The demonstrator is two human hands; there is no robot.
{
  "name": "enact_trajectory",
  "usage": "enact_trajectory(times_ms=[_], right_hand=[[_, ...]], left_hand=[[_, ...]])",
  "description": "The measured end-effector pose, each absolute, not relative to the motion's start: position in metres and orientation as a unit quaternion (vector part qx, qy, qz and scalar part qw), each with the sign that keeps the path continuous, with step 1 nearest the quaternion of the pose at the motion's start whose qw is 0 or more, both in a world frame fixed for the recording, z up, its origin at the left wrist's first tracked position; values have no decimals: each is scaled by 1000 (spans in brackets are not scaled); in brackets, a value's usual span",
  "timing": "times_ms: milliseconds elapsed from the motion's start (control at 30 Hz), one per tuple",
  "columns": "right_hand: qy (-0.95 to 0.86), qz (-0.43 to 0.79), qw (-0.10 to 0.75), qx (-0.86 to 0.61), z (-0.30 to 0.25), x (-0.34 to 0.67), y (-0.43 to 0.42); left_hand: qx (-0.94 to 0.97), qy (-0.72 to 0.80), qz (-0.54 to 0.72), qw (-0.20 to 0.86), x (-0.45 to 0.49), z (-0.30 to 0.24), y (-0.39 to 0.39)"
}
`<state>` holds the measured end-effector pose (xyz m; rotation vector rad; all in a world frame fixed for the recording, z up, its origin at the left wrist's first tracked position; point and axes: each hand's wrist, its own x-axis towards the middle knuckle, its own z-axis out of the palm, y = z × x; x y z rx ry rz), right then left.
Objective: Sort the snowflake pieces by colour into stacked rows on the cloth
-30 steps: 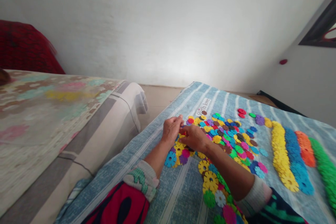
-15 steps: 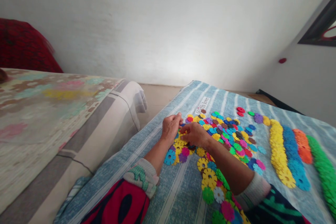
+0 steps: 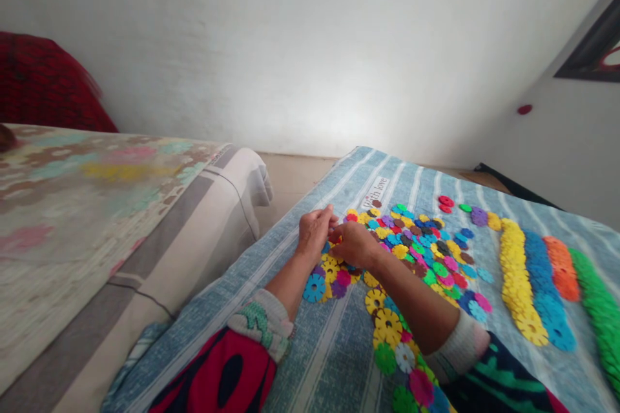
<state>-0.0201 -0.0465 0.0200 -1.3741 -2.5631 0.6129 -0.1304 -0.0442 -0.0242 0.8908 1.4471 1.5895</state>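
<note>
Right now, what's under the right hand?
Colourful plastic flower-shaped discs on a striped blue cloth. Yellow discs show at the edge of the right hand; whatever lies directly beneath its palm is covered and cannot be seen.

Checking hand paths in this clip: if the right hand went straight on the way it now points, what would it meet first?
The right hand points left, so it would probably meet the left hand first, just past a few coloured plastic flower discs; depth is hard to judge here.

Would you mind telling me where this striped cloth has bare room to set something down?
Bare cloth lies between the left forearm and the lower plastic discs; more beside the "With love" label. Crowded: around the left hand and right hand.
</note>
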Motion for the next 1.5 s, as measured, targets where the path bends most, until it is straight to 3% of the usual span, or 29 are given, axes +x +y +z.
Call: enact_trajectory(times_ms=[800,1500], right_hand=[[-856,125,35,-500,26,-44,-59],[-834,212,131,-492,22,-33,-55]], left_hand=[[426,608,582,333,-147,-26,-41],[436,599,577,343,-143,-25,-41]])
